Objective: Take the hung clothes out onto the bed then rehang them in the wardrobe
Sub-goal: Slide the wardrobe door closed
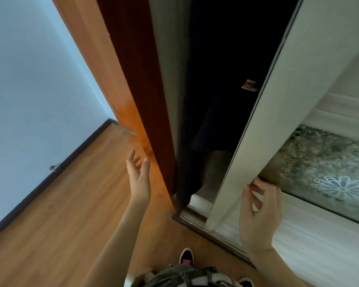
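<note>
The wardrobe stands partly open, its white sliding door (263, 125) pushed to the right. In the dark gap hang dark clothes (211, 112), one with a small red-and-white tag (249, 85). My right hand (259, 216) rests on the sliding door's frame, with fingertips on the inner edge by the frosted glass panel (323, 168). My left hand (138, 177) is open with fingers spread, just left of the wardrobe's brown side panel (145, 96), holding nothing. The hangers and the rail are hidden in the dark.
A wooden floor (66, 224) runs along a pale blue wall (29, 90) with a dark skirting board (50, 179). The door's bottom track (195, 220) lies at the wardrobe's foot. My shoe (186, 256) stands just before it.
</note>
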Tool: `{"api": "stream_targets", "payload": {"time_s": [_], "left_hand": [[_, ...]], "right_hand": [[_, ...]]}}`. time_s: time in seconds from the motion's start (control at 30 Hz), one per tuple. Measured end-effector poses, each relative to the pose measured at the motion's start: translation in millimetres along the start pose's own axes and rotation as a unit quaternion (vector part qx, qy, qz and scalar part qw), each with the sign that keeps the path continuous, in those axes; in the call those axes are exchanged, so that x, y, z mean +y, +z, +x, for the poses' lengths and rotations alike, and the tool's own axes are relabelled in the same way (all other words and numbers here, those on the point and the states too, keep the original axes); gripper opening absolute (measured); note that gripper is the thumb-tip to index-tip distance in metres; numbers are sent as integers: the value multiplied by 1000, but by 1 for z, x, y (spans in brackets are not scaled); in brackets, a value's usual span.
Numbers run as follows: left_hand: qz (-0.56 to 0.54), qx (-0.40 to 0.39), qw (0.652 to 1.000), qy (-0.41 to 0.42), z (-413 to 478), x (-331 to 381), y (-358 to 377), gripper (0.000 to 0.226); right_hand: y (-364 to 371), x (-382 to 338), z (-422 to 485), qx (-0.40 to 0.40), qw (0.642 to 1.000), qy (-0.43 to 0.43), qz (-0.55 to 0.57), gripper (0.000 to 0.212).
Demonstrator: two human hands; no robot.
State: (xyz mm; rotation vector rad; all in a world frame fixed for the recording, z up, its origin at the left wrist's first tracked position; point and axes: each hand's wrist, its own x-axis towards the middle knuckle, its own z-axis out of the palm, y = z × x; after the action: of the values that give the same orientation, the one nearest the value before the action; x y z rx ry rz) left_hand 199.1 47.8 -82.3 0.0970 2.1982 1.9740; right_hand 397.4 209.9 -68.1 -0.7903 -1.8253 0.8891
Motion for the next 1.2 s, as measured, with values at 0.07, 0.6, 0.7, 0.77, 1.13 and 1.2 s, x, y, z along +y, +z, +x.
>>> {"api": "stream_targets", "payload": {"time_s": [0.07, 0.6, 0.7, 0.77, 1.13, 1.2], "left_hand": [[-7, -40, 999, 30, 17, 15, -5, 53], [-31, -164, 986, -24, 56, 32, -21, 86], [-31, -159, 986, -27, 56, 36, -21, 92], [-33, -161, 986, -32, 57, 36, -22, 93], [-27, -165, 986, -29, 51, 42, -23, 98], [-19, -173, 984, -38, 51, 42, -27, 96]], "right_hand": [[16, -8, -2, -18, 1000, -2, 12, 20], [123, -53, -10, -114, 990, -32, 82, 32], [139, -58, -12, -116, 989, -42, 82, 33], [150, -62, -12, -117, 989, -58, 68, 33], [161, -62, -18, -117, 990, -62, 42, 41], [149, -66, -13, -161, 985, -56, 36, 39]]}}
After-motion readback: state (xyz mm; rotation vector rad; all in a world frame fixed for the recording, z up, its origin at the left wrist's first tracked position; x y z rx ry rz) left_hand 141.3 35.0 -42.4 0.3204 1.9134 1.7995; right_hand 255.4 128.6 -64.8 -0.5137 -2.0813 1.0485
